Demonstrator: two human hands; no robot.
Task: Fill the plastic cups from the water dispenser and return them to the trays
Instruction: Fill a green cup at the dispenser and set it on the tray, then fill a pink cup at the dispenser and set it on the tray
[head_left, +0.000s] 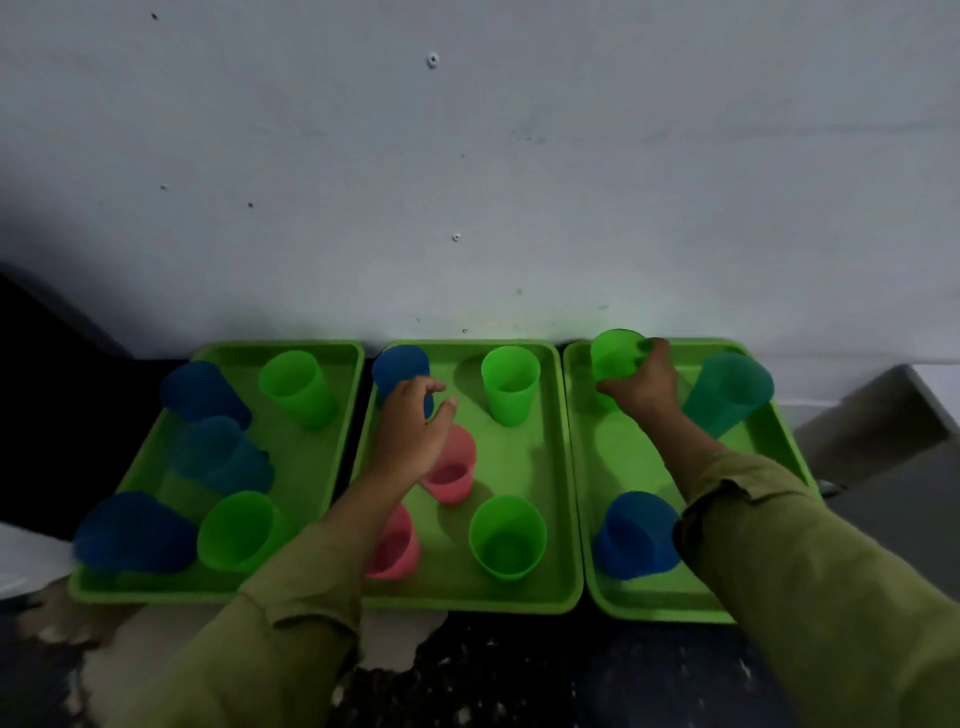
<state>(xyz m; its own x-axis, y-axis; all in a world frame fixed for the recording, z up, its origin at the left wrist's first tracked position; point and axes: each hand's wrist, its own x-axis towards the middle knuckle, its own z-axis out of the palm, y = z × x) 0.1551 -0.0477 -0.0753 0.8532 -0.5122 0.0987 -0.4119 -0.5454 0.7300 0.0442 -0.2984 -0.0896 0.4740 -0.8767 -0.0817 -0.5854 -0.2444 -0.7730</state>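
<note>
Three green trays lie side by side: left tray (311, 467), middle tray (550, 467), right tray (613, 467). My right hand (644, 387) grips a green cup (613, 356) at the right tray's far left corner. My left hand (410, 431) hovers with loosely curved fingers just in front of a blue cup (400, 366) at the middle tray's far left corner; whether it touches the cup is unclear. A pink cup (452, 473) stands under that hand. No water dispenser is in view.
Left tray holds several blue, teal and green cups (298, 387). Middle tray also has two green cups (509, 382) and a second pink cup (397, 545). Right tray has a teal cup (727, 389) and a blue cup (636, 535). A wall (467, 182) stands right behind.
</note>
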